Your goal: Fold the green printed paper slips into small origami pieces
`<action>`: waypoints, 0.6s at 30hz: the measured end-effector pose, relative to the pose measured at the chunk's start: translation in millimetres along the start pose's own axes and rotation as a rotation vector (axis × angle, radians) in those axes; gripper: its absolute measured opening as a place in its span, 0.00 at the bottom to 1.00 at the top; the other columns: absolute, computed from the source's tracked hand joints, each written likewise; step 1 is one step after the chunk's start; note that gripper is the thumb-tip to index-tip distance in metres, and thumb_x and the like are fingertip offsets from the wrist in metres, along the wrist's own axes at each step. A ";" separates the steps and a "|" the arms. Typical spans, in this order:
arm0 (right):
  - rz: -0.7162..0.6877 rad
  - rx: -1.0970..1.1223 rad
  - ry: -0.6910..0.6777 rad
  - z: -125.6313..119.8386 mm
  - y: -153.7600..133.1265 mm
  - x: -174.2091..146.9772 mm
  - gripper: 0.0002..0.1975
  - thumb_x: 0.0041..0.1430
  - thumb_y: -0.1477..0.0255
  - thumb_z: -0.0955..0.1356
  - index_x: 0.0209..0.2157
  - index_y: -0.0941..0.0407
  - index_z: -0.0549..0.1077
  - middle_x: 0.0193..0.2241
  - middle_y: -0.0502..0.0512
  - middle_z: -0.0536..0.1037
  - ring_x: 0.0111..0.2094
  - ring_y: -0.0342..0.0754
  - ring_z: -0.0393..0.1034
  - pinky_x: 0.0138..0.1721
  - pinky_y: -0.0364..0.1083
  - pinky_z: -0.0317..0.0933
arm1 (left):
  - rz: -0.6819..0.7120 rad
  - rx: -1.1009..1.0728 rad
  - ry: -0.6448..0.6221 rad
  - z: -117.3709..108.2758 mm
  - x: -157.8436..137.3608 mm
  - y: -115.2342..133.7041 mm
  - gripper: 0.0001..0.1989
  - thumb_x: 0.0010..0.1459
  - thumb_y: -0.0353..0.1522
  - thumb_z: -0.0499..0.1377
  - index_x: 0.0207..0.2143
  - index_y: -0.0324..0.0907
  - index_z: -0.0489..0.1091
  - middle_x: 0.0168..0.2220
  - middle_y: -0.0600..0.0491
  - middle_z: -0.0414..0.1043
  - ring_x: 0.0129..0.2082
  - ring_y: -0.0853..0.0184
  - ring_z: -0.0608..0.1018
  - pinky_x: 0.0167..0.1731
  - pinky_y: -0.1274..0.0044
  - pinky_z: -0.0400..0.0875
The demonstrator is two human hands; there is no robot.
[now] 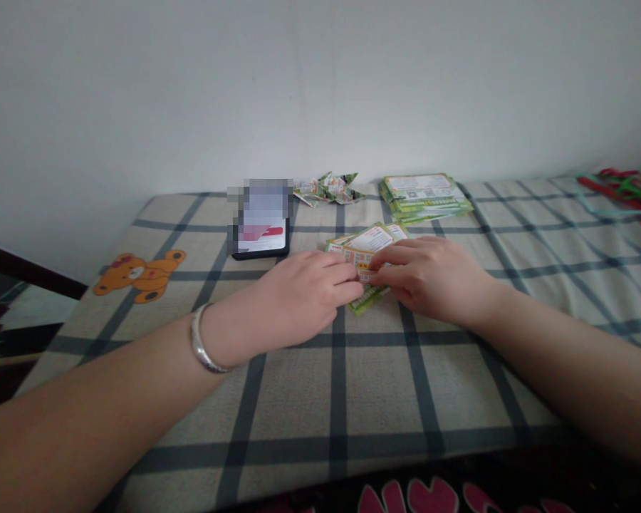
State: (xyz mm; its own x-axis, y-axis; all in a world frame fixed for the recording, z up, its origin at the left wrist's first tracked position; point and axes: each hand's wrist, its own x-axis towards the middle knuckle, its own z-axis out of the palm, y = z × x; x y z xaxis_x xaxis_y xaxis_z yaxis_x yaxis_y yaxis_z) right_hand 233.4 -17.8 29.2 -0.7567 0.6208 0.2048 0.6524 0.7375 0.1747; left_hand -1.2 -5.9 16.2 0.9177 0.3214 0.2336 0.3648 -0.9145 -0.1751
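**Printed papers (374,237) lie askew between my left fingers (347,273) and my right fingers (389,276)**

The wall (310,85) bounds the far side, and the counter (101,329) stretches from it towards me under a checked cloth (379,399). Most of the open room is on my side: a broad run of cloth lies between the papers and my near edge, while the far side is narrower and shared with other things. Beyond my right fingers, close to the wall, sits a stack of printed cards (426,194). Beyond my left fingers and a little outward is the phone (261,241), near enough to limit a swing that way.

The papers are right at my fingertips, neither hand clearly nearer: left fingers at their left side, right fingers over their right. They slant across the cloth's stripes, one partly under another, with a corner pointing towards me; my fingers cover too much for me to be sure of the long axis. Straight beyond them, apart, are small folded paper pieces (330,189).

My fingers are bent, tips down at the papers, the two hands just beside each other; with thumbs and undersides hidden, I cannot tell whether they pinch or only press
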 end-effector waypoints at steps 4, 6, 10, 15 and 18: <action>-0.002 -0.013 -0.007 0.7 0.4 -0.2 0.15 0.57 0.79 0.64 0.40 0.52 0.80 0.44 0.52 0.80 0.37 0.48 0.74 0.34 0.46 0.59 | 0.009 -0.043 0.018 -1.6 -0.6 -2.1 0.10 0.58 0.25 0.55 0.41 0.38 0.72 0.44 0.49 0.76 0.49 0.58 0.74 0.51 0.64 0.72; 0.005 -0.022 0.002 0.8 1.0 -0.7 0.15 0.57 0.79 0.64 0.39 0.52 0.80 0.44 0.52 0.80 0.36 0.47 0.74 0.33 0.46 0.59 | -0.003 -0.080 0.015 -2.4 -0.8 -3.3 0.11 0.57 0.25 0.55 0.42 0.39 0.73 0.44 0.50 0.76 0.50 0.58 0.74 0.52 0.64 0.71; 0.053 -0.028 0.006 0.3 2.8 -2.1 0.15 0.57 0.79 0.63 0.37 0.53 0.81 0.44 0.52 0.81 0.36 0.47 0.75 0.32 0.46 0.60 | -0.025 -0.142 -0.006 -3.8 -1.2 -5.0 0.14 0.56 0.24 0.55 0.44 0.41 0.73 0.46 0.52 0.76 0.51 0.60 0.73 0.55 0.65 0.70; 0.069 0.004 -0.013 -1.1 4.8 -2.8 0.16 0.57 0.79 0.63 0.37 0.53 0.81 0.42 0.51 0.82 0.38 0.48 0.76 0.35 0.46 0.62 | -0.027 -0.174 -0.013 -4.6 -2.1 -6.0 0.16 0.56 0.23 0.55 0.45 0.41 0.73 0.46 0.52 0.75 0.51 0.60 0.73 0.55 0.64 0.69; 0.085 0.016 -0.013 -2.0 4.9 -3.1 0.16 0.57 0.79 0.62 0.38 0.53 0.81 0.42 0.51 0.82 0.39 0.48 0.76 0.37 0.46 0.63 | -0.023 -0.175 -0.013 -4.6 -2.3 -6.5 0.16 0.56 0.23 0.55 0.45 0.40 0.73 0.46 0.52 0.76 0.50 0.59 0.74 0.54 0.64 0.70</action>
State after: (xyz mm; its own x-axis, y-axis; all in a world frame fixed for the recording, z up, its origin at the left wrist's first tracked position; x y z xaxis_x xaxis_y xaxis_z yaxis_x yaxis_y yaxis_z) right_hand 239.0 -16.7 31.4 -0.6994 0.6845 0.2057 0.7134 0.6864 0.1414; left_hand -6.4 -1.8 21.1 0.9116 0.3450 0.2234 0.3540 -0.9352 -0.0004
